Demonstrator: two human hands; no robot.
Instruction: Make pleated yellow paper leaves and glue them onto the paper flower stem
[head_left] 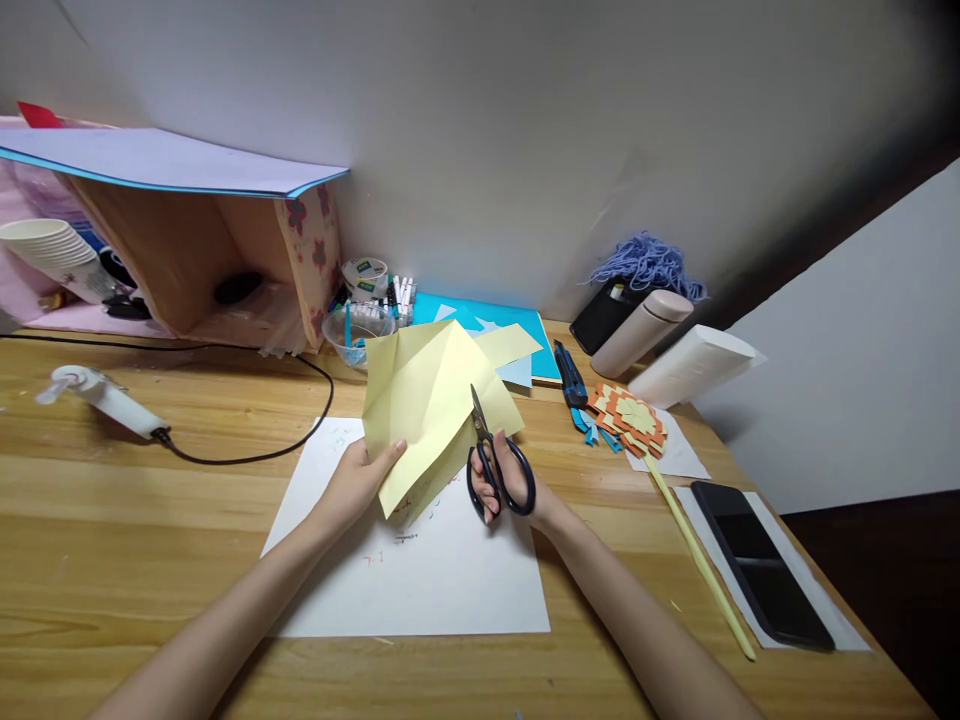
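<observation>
My left hand (358, 478) pinches the lower left edge of a folded pale yellow paper (431, 400) and holds it up above a white sheet (420, 570) lying on the wooden desk. My right hand (510, 485) has its fingers through the handles of black scissors (491, 460). The scissor blades point up and lie against the yellow paper's right side.
A glue gun (105, 397) with a black cord lies at the left. A cardboard box (202, 260), paper cups (52, 255), a clear bowl (356, 330) and markers stand behind. At the right lie a utility knife (570, 375), an orange-yellow paper flower (630, 420), a phone (757, 560), a bottle (641, 330).
</observation>
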